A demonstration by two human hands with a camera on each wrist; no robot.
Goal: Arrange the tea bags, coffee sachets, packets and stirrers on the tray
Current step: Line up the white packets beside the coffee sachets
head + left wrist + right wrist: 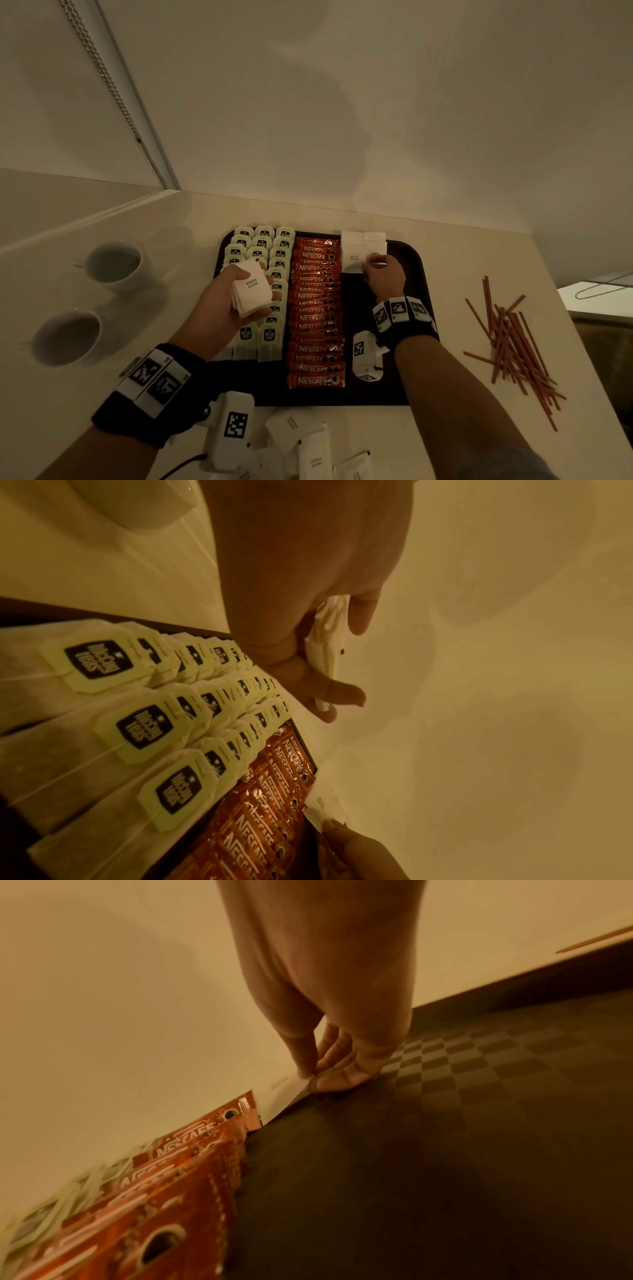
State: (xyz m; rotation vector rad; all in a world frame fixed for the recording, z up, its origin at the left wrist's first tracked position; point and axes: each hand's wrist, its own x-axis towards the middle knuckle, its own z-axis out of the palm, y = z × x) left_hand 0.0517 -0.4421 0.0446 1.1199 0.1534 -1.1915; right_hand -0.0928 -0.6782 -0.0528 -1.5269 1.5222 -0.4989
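Sugar packets [363, 251] lay at the tray's [416, 260] upper right, where the right hand [385, 279] pinched the nearest one's edge between thumb and fingertips. Left of centre, the left hand [227, 301] cupped a stack of packets [251, 289] above the tea bags [260, 245], beside the coffee sachets [315, 318]. Stirrers [513, 346] lay at far right.

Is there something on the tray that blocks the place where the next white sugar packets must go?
Nothing visible does. The dark tray is bare in front of the laid sugar packets, where the right hand works. The left hand holds the spare stack.
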